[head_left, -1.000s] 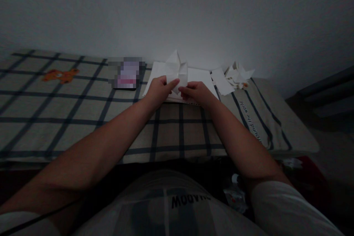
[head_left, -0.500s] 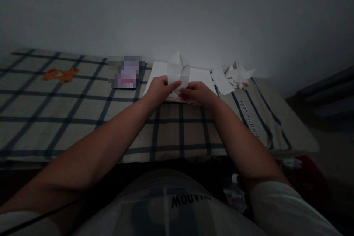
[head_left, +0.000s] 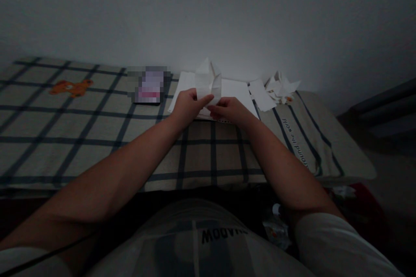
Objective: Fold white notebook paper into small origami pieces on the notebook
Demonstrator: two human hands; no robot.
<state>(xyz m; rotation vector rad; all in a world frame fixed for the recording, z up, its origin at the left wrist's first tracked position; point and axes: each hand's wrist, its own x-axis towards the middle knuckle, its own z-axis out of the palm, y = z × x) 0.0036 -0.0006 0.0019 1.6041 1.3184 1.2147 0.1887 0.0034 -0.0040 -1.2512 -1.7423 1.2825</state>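
Note:
A folded piece of white paper [head_left: 205, 83] with a pointed top is held up between my two hands. My left hand [head_left: 190, 104] grips its lower left side, the thumb lying across the front. At the lower right edge, the fingers of my right hand [head_left: 229, 109] are pinched on the same paper. Behind and below it, a pad of white sheets [head_left: 238, 88] with a row of holes along its near edge lies on the checked cloth [head_left: 198, 151].
Left of the pad lies a phone-like device [head_left: 151, 86], its screen blurred out. An orange bear figure [head_left: 71, 88] is farther left. To the right are a white paper strip [head_left: 261, 95] and several folded paper pieces [head_left: 281, 88]. A wall [head_left: 208, 17] rises behind.
The folded paper has tilted slightly and shifted a little left and up, its folded flap showing more. My right hand has slid slightly lower along its edge.

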